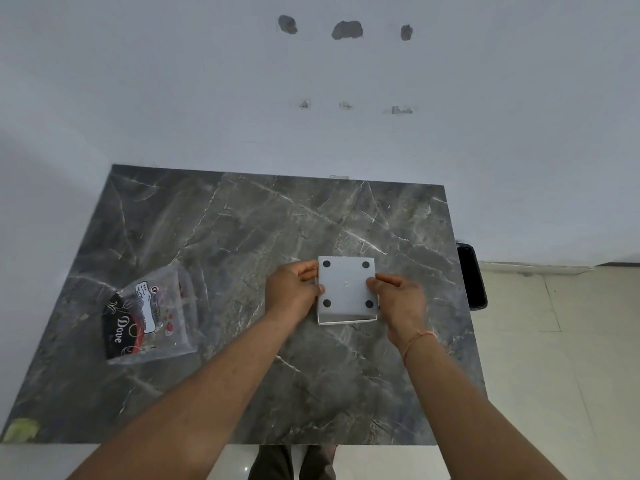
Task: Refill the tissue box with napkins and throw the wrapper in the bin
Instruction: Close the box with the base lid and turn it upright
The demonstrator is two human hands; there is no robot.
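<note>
Grey marble table (214, 237) carries an upturned white tissue box (346, 289), its four dark base pads facing up, as a person's left hand (294, 292) and right hand (398, 299) grip its opposite sides near the table's right half. An empty-looking clear wrapper (152, 317) lies well apart to the left, the black bin (472, 275) just beyond the right edge. Uneven pressure could likely skew the base plate or slide the box on the smooth stone.
</note>
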